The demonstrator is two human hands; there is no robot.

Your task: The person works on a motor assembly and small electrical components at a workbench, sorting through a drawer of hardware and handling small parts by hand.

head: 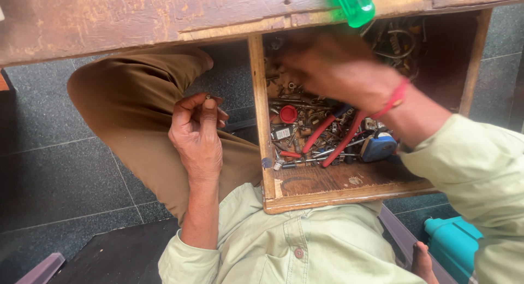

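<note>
A: Hands first. What's the left hand doing?

B: Mid-frame, just left of the drawer, resting over the brown trouser leg. Fingers curled in, thumb & forefinger pinched on a small screw, its tip poking up toward the frame top.

A: And the right hand?

B: Upper centre-right, inside the open drawer, blurred. Palm down, fingers spread loosely over the clutter. Can't tell if it has hold of anything. Red thread bracelet at the wrist.

A: Which way is the screw from the right hand?

B: Left & a bit lower, across the drawer's left wall. Left hand has it; right is well apart.

A: What's round them?

B: Red-handled pliers lie diagonally just below the right hand, handles to lower left. Red cap, blue tape measure, loose metal bits. Green screwdriver handle on the wooden bench edge, top of frame.

A: Hidden?

B: Right fingertips smeared by blur, drawer's far end under hand & bench. Screwdriver shaft is cut off.
</note>
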